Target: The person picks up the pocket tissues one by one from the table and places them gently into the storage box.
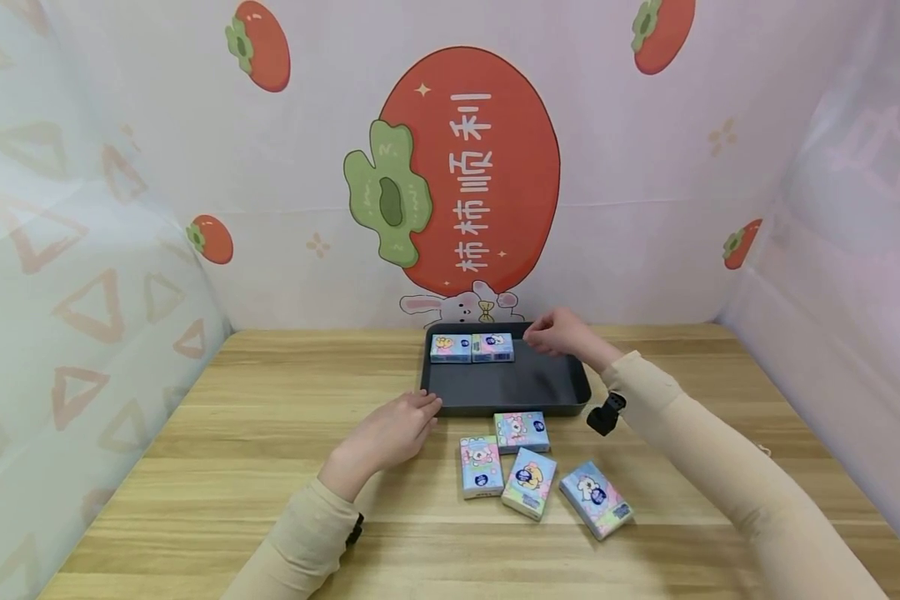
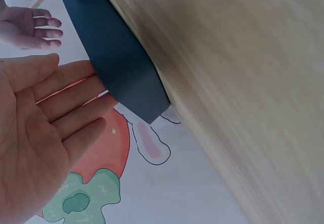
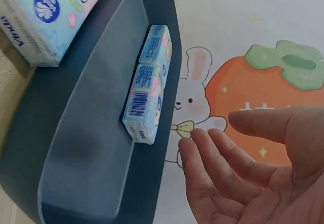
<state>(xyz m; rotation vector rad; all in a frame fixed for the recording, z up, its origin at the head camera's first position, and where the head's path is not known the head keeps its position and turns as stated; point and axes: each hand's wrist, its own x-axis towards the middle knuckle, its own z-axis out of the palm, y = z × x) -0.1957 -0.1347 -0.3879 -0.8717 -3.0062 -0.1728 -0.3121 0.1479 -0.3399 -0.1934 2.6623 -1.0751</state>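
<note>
A dark grey tray (image 1: pixel 528 387) stands at the back of the table, with two small tissue packs side by side in its far left part: a left pack (image 1: pixel 450 348) and a right pack (image 1: pixel 492 347). My left hand (image 1: pixel 393 429) has its fingertips at the tray's near left corner; the left wrist view shows these fingers (image 2: pixel 76 100) straight against the tray wall. Over the tray's far edge, right of the packs, is my right hand (image 1: pixel 562 335). Its fingers are loosely bent, and in the right wrist view nothing lies between the thumb and fingertips (image 3: pixel 200 138).
Several more tissue packs lie on the wooden table (image 1: pixel 285 433) in front of the tray; one pack (image 1: pixel 521 432) is right by its near wall, and another pack (image 1: pixel 597 500) lies farthest right. A printed cloth (image 1: pixel 607 208) hangs behind the tray.
</note>
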